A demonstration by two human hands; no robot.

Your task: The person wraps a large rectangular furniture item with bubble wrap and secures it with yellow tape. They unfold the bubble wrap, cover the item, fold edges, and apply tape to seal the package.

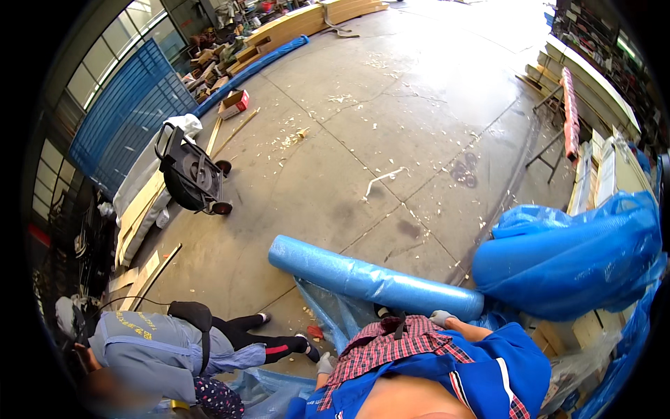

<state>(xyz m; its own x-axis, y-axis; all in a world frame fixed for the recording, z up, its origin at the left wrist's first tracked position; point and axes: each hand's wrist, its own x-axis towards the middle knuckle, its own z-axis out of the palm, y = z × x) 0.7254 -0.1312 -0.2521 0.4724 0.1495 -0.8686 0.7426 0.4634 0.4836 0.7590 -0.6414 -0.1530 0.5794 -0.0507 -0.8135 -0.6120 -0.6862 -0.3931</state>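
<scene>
A long roll of shiny blue plastic film [377,276] lies slantwise in front of me, its right end nearer. My right hand [441,318], in a light grey glove, is at the near side of the roll towards its right end. Its fingers look curled; what they hold, if anything, is hidden. My left hand [326,364], gloved too, is lower and further left, beside loose blue film [328,311] that hangs from the roll. Its fingers seem closed on the film, which also spreads towards the lower left.
A co-worker [143,342] in grey bends at the left, one leg near my left hand. A large blue-wrapped bundle [565,258] sits right of the roll. Beyond are a black wheeled cart [192,174], a red trestle beam [570,115], stacked boards [279,31] and scattered shavings.
</scene>
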